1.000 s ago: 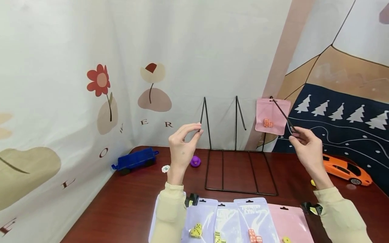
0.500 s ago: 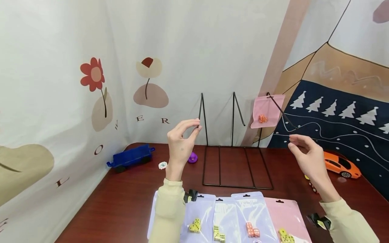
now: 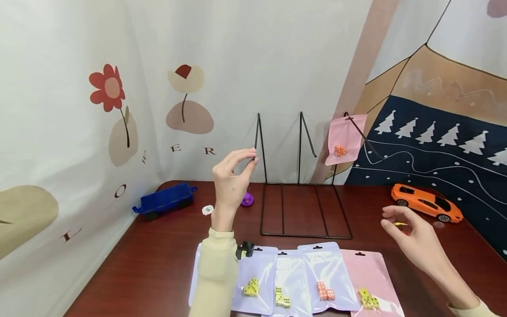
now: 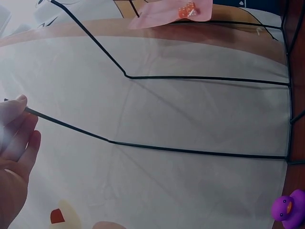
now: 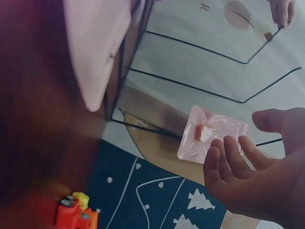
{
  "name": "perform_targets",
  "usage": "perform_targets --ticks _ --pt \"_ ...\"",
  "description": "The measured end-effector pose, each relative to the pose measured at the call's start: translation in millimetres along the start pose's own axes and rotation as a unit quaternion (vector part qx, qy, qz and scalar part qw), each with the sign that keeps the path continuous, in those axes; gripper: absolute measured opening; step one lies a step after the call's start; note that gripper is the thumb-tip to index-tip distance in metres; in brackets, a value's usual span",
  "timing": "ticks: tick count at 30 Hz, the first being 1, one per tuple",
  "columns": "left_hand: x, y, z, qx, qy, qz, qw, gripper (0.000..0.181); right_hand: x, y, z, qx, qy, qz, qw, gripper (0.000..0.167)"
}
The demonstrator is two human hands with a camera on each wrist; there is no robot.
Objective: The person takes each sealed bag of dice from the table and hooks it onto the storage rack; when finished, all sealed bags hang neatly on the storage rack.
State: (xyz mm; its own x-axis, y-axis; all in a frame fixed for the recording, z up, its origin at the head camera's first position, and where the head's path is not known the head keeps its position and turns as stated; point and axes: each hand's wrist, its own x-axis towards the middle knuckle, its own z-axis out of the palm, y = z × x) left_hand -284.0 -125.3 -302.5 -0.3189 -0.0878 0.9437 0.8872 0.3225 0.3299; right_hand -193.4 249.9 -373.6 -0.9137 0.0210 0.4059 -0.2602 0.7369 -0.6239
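Note:
A black wire rack (image 3: pixel 306 236) with three raised prongs stands on the table. My left hand (image 3: pixel 231 182) pinches the tip of its left prong between thumb and fingers, also visible in the left wrist view. On the right prong hangs a small pink zip bag (image 3: pixel 347 132) with orange dice (image 3: pixel 340 151) inside. My right hand (image 3: pixel 417 240) holds nothing; its fingers are loosely bent, low over the table right of the rack. In front lie several lilac zip bags (image 3: pixel 259 262) and a larger pink zip bag (image 3: pixel 370 268), with yellow or orange dice inside.
An orange toy car (image 3: pixel 428 203) stands at the back right, a small red and yellow toy (image 5: pixel 71 212) near it. At the back left are a blue toy wagon (image 3: pixel 164 199), a purple rubber duck (image 3: pixel 247 199) and a white scalloped tag (image 3: pixel 207 210). Printed cloth hangs behind.
My right hand has let go of the right prong's tip and moved down toward the table. The left hand keeps its pinch on the left prong. The head view has shifted slightly.

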Motion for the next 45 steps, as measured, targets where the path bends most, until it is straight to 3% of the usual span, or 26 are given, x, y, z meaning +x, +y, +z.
perform_targets --ticks 12,20,24,28,37,40,45 --pt "3.0 1.2 1.0 0.005 0.0 0.006 1.0 0.015 -35.9 13 -13 -0.04 -0.062 0.099 0.9924 0.037" --pt "2.0 -1.2 1.4 0.004 -0.003 0.008 1.0 0.014 -48.6 22 -12 -0.04 -0.103 0.13 0.9853 0.035" --pt "1.5 -1.7 0.9 0.003 -0.006 0.013 0.9999 0.011 -54.4 27 -8 -0.028 -0.16 0.15 0.9752 0.037" --pt "1.7 -1.3 0.6 -0.001 -0.007 0.012 0.9999 0.011 -59.1 35 -4 0.0 -0.228 0.186 0.9556 0.038" --pt "0.2 -2.5 -1.1 -0.004 0.001 0.011 0.9999 0.012 -69.7 56 0 0.085 -0.35 0.14 0.9225 0.028" --pt "-0.7 -3.6 -0.8 -0.008 0.003 0.012 0.9999 0.013 -71.1 58 1 0.099 -0.364 0.132 0.9166 0.027" --pt "0.0 -3.2 0.8 -0.011 0.002 0.012 0.9999 0.016 -72.3 59 3 0.112 -0.365 0.131 0.915 0.026"
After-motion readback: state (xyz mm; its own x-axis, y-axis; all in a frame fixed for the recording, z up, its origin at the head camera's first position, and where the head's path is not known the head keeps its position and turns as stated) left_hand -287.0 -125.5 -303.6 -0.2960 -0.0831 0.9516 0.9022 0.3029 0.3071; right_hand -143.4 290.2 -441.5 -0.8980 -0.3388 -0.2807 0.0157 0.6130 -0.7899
